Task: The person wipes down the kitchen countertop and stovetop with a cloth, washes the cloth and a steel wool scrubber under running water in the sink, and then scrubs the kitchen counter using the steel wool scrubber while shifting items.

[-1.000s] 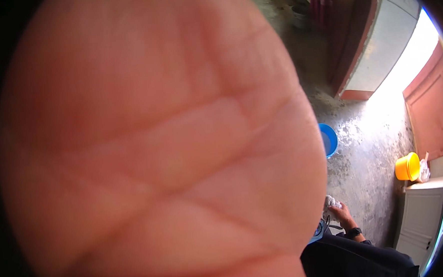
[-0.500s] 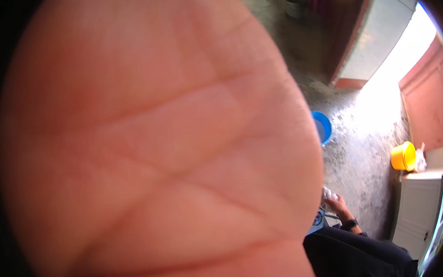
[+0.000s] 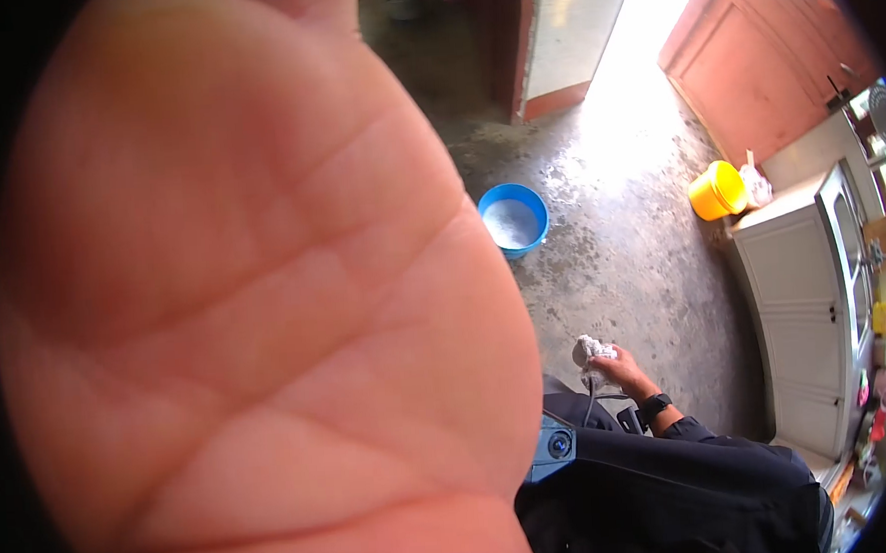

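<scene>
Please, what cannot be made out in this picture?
In the head view:
Scene behind the near palm: covered by it.
Palm's fingers: mostly cut off by the top edge.
White bundle: partly hidden by the right hand, too small to identify.
Doorway: washed out by glare.

The crumpled white bundle (image 3: pixel 599 348) looks like soft cloth, bumpy and not shiny. The blue bucket (image 3: pixel 519 193) and the yellow bucket (image 3: pixel 707 199) look like smooth, shiny plastic. The grey floor (image 3: pixel 653 275) looks rough and blotchy. The dark clothes (image 3: pixel 693 464) look like dull cloth. The white cupboard (image 3: pixel 789 288) looks smooth, and the reddish door (image 3: pixel 753 70) looks like painted wood.
</scene>
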The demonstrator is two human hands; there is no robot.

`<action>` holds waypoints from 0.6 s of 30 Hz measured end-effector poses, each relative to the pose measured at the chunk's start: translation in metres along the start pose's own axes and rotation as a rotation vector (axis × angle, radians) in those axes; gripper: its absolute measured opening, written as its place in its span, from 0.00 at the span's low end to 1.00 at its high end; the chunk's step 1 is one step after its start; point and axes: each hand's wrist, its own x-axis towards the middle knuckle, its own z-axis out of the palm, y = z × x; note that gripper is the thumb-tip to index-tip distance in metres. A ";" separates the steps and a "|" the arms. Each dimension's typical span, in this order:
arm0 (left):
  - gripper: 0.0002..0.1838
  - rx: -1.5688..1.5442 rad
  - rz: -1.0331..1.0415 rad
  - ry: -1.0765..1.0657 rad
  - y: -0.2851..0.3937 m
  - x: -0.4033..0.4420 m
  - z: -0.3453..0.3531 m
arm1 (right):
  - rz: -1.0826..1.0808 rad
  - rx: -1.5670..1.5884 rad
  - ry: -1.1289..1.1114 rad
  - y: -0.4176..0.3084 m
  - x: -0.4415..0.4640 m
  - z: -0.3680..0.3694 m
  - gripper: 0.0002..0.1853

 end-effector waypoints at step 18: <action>0.32 -0.406 -0.132 0.043 -0.152 0.063 0.006 | 0.079 0.131 0.384 -0.015 -0.042 0.052 0.22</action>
